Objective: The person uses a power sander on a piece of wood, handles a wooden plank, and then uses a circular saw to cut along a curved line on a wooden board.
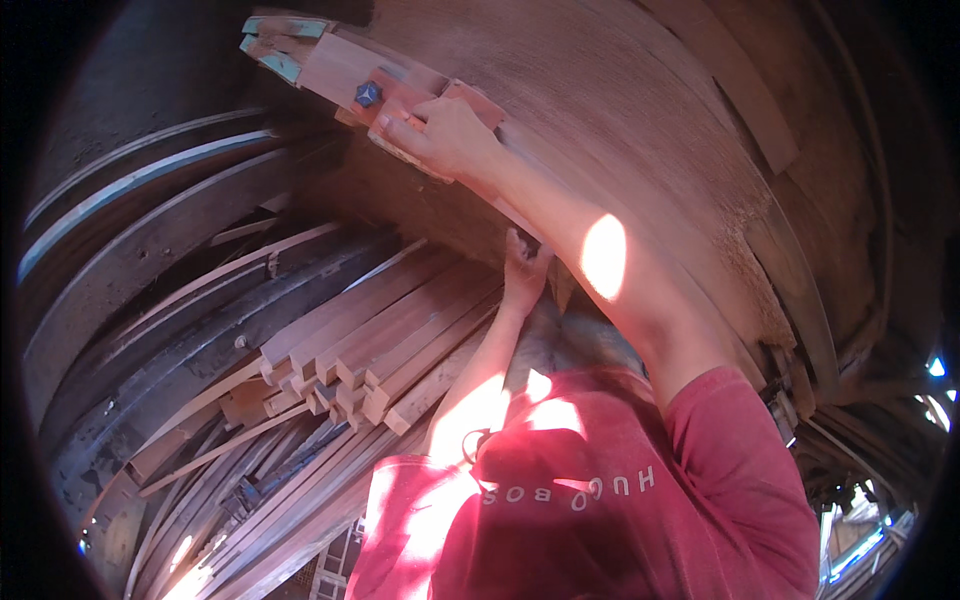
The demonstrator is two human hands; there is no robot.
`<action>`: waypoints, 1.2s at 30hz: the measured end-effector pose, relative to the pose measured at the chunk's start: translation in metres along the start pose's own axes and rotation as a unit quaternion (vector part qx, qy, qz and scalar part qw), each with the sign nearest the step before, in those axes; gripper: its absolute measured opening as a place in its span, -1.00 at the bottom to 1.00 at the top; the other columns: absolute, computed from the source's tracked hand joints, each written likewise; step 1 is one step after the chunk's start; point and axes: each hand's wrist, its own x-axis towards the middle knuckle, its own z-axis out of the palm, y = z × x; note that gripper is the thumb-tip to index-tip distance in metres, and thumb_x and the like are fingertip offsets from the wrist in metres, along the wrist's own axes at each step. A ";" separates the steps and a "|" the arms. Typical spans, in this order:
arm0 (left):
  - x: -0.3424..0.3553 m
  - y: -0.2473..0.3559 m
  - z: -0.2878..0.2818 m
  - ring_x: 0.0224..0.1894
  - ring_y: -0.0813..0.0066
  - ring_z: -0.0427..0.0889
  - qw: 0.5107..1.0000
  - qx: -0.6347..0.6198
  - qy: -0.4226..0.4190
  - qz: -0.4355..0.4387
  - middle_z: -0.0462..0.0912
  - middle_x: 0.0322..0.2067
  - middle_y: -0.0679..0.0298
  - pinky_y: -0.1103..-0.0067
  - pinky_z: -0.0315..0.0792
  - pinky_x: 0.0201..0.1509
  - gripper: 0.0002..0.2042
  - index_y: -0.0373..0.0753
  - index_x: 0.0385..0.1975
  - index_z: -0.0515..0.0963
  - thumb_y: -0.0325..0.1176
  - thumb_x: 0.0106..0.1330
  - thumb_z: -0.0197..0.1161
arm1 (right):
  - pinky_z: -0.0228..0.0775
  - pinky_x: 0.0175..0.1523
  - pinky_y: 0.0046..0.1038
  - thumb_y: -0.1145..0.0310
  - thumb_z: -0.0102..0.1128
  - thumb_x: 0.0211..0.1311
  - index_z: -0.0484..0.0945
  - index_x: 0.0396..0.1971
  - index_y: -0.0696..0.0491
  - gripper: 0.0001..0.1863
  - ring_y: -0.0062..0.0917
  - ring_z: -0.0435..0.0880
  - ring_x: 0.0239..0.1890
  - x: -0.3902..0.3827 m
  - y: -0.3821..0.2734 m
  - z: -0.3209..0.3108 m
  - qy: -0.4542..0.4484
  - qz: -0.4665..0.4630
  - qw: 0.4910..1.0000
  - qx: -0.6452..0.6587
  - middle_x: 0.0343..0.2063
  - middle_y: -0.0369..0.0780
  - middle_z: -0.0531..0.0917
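Note:
My right hand [445, 135] is closed over a bundle of long reddish wooden planks [335, 68] with teal-painted ends, held high against a large rough brown board [620, 110]. A small blue star-shaped piece [368, 93] sits on the planks just left of my fingers. My left hand [525, 265] reaches up lower down and grips the underside of the same planks where they pass behind my right forearm. My red shirt [600, 500] fills the lower part of the view.
A stack of squared wooden slats [390, 340] lies left of my left arm, ends facing me. Long dark boards and thin strips [170, 250] lean across the left side. More timber and beams [800, 300] crowd the right.

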 end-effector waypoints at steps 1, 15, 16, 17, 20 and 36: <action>0.003 -0.003 -0.001 0.03 0.43 0.58 1.000 0.009 -0.010 0.002 0.57 -0.01 0.11 0.50 0.49 0.07 -0.60 -0.41 0.09 0.26 -0.38 0.43 0.26 | 0.52 -0.12 -0.14 -0.25 0.03 0.33 0.67 -0.40 0.24 -0.28 -0.02 0.71 -0.33 0.011 -0.002 0.003 0.002 0.005 1.000 0.005 -0.48 0.11 0.69; 0.001 -0.031 -0.005 0.05 0.34 0.60 0.997 -0.040 -0.045 -0.045 0.60 0.01 0.02 0.46 0.49 0.10 -0.44 -0.40 0.25 0.20 -0.35 0.37 0.30 | 0.53 -0.01 -0.16 -0.26 0.06 0.27 0.71 -0.20 0.15 -0.32 0.01 0.72 -0.14 0.150 -0.030 0.063 0.063 -0.119 0.990 0.052 -0.18 0.13 0.73; 0.001 -0.029 -0.005 0.06 0.32 0.60 0.997 -0.039 -0.050 -0.050 0.59 0.02 0.01 0.45 0.48 0.11 -0.43 -0.40 0.26 0.20 -0.34 0.37 0.31 | 0.53 -0.01 -0.15 -0.26 0.06 0.27 0.71 -0.19 0.12 -0.34 0.00 0.72 -0.13 0.167 -0.025 0.072 0.077 -0.121 0.989 0.046 -0.14 0.12 0.72; 0.000 -0.027 -0.004 0.07 0.31 0.59 0.996 -0.038 -0.056 -0.056 0.58 0.03 0.00 0.44 0.47 0.12 -0.41 -0.40 0.27 0.20 -0.33 0.36 0.31 | 0.53 0.00 -0.14 -0.25 0.07 0.27 0.71 -0.19 0.10 -0.36 0.00 0.72 -0.12 0.185 -0.019 0.079 0.092 -0.123 0.987 0.041 -0.10 0.12 0.71; -0.003 -0.025 -0.007 0.11 0.26 0.57 0.996 -0.051 -0.043 -0.067 0.56 0.07 -0.02 0.40 0.46 0.16 -0.37 -0.40 0.30 0.20 -0.30 0.33 0.34 | 0.53 0.01 -0.11 -0.21 0.04 0.32 0.69 -0.18 0.04 -0.43 -0.01 0.71 -0.11 0.202 -0.041 0.094 0.040 -0.088 0.995 0.015 -0.03 0.10 0.68; 0.035 0.058 -0.106 0.53 -0.08 0.06 0.832 0.498 -0.018 0.242 0.19 0.44 -0.08 -0.01 -0.08 0.54 -0.22 -0.33 0.40 0.22 -0.16 0.17 0.31 | 0.48 -0.24 -0.41 -0.14 0.12 0.38 0.71 -0.17 0.08 -0.47 -0.58 0.61 -0.39 -0.086 -0.034 -0.144 0.043 0.142 0.988 -0.040 -0.46 -0.26 0.67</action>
